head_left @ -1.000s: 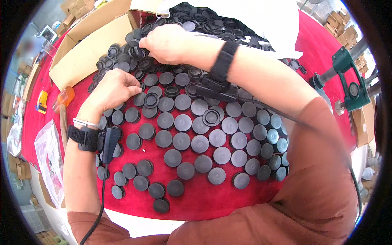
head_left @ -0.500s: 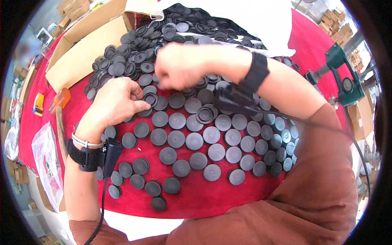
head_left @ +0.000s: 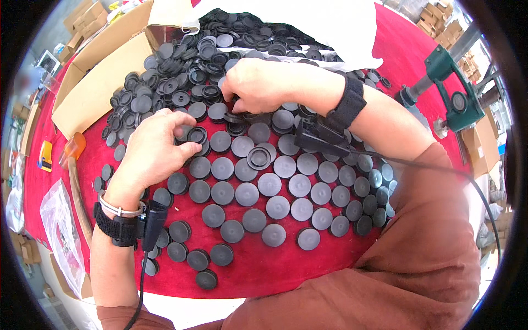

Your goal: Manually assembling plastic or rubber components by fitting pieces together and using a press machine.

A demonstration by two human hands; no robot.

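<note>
Right of the cardboard box [head_left: 99, 82] lies a heap of black caps [head_left: 170, 85]; other caps [head_left: 278, 207] lie spread farther to its lower right. Below and right of the box, the left hand [head_left: 151, 146] has thumb and fingers parted around 1 upturned cap [head_left: 196, 135]; I cannot tell if they grip it. Farther right of the box, the right hand [head_left: 250, 85] has its fingers bent down to the caps; I cannot tell if they grip any.

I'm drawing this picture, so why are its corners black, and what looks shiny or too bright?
Head view: the fisheye lens makes a rounded picture, leaving black corners; head view: bluish glare on the discs at far right; head view: the white sheet looks washed out.
</note>
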